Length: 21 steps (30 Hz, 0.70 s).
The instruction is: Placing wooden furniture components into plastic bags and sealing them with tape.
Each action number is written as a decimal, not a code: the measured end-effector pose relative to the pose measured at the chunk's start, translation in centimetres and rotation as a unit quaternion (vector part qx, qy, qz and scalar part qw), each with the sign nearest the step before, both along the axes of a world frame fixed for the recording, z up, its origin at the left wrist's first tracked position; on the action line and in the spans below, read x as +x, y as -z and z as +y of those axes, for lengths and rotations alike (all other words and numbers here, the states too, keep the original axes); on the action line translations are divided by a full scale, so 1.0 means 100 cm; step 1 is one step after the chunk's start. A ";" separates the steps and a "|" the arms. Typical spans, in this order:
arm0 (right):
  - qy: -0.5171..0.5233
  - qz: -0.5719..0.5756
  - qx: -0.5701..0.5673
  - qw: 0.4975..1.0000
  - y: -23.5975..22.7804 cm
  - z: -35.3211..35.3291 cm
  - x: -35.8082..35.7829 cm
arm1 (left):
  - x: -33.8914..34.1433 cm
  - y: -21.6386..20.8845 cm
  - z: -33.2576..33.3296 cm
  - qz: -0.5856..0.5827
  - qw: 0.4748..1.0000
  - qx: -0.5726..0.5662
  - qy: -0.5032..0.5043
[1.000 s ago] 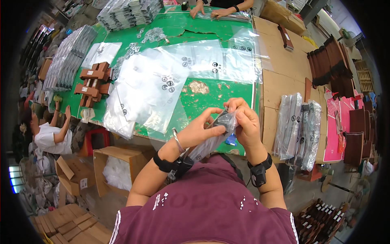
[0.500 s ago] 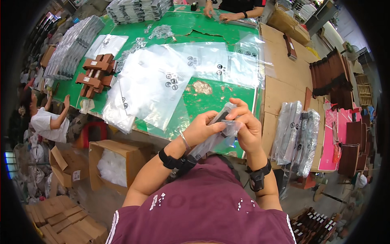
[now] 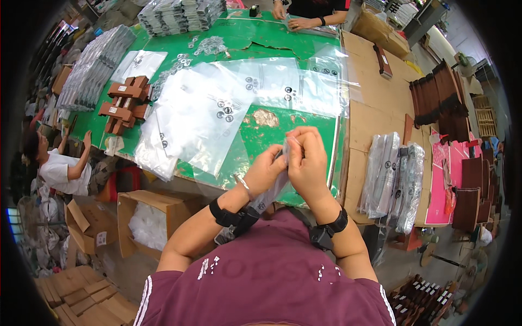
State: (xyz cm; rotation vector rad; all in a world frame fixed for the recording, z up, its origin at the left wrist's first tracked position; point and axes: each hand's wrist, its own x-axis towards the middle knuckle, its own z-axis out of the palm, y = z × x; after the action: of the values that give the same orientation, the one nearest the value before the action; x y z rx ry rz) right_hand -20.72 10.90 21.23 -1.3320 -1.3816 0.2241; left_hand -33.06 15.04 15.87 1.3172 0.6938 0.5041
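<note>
Left hand (image 3: 266,170) and right hand (image 3: 308,167) are together mid-frame, both clamped on a plastic sleeve (image 3: 270,194); clear bags (image 3: 190,100) sprawl kinda upper-left.

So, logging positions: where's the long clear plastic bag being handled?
In the head view, near centre, the long clear plastic bag is between the left hand and right hand, on the wearer's side of the green table.

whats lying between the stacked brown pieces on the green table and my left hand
In the head view, a spread of clear printed plastic bags lies between the stacked brown pieces and your left hand.
</note>
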 end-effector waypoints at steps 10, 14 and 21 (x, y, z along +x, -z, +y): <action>-0.060 0.032 -0.068 0.995 -0.015 0.017 0.005 | -0.004 0.013 0.008 -0.154 0.985 -0.077 -0.025; -0.224 0.019 -0.226 0.948 -0.021 0.029 0.024 | -0.006 0.010 0.017 -0.056 0.998 0.000 -0.018; -0.155 0.215 -0.189 0.945 0.038 0.002 -0.003 | -0.034 -0.024 0.037 -0.142 0.979 -0.065 -0.132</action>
State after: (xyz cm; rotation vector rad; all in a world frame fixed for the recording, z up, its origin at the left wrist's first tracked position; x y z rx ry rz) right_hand -21.03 11.09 17.39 -1.2634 -1.1973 0.9784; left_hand -36.45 18.75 18.23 1.0098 0.6529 0.8308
